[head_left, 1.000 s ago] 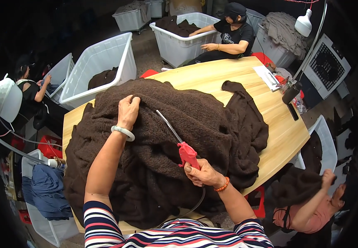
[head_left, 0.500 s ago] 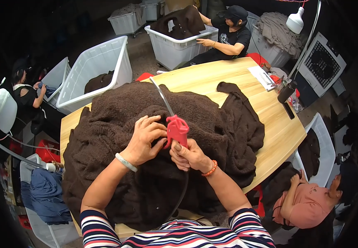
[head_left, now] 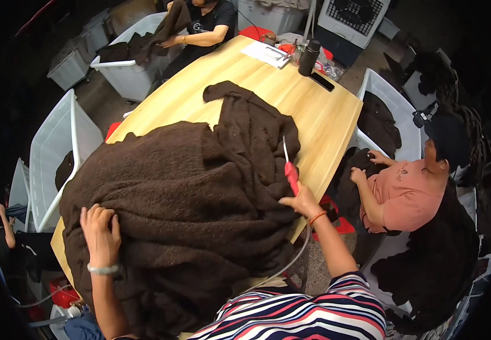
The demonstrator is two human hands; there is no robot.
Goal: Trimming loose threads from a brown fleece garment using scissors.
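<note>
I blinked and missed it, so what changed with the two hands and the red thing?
The left hand moved away to the left and now rests on the brown cloth. The right hand carried the red air gun over to the cloth's right side. The view turned right too. The right hand kept its hold, and the cloth stayed on the table.

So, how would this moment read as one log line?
Left hand: touching brown cloth | right hand: holding red nozzle gun | cloth: heaped on table
</note>
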